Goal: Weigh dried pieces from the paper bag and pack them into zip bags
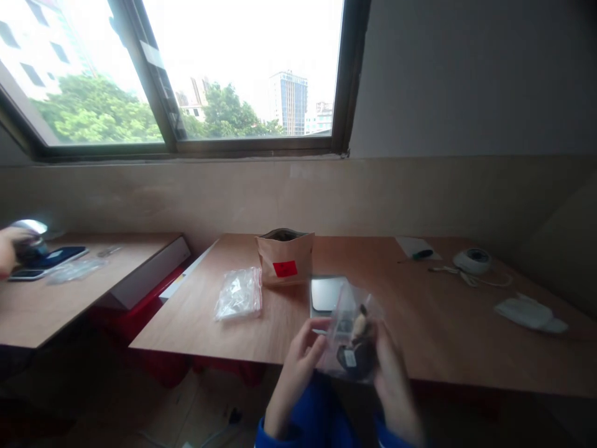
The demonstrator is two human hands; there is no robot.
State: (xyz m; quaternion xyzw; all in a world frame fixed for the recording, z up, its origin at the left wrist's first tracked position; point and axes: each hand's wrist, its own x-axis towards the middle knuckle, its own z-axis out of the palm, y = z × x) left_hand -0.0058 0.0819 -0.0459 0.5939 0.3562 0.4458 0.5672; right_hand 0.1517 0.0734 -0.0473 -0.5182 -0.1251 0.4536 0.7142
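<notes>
My left hand [304,350] pinches the left edge of a clear plastic zip bag [342,317] between thumb and fingers. On the other side, my right hand [392,367] is closed round the bag, slightly smeared by motion. Inside it are dark and pale brown pieces [357,358] whose kind I cannot make out. The bag is over the near edge of the table, partly in front of a scale with a silver plate [326,292]. Behind the scale stands a brown paper pouch [285,255], its top open and a red label on its front.
A stack of clear zip bags [239,294] lies left of the pouch. Farther right are a screwdriver [422,254] on paper, a white round device [472,260] with a cable, and a white cloth-like item [530,313]. Another person's hand [12,249] works at the left table [88,292].
</notes>
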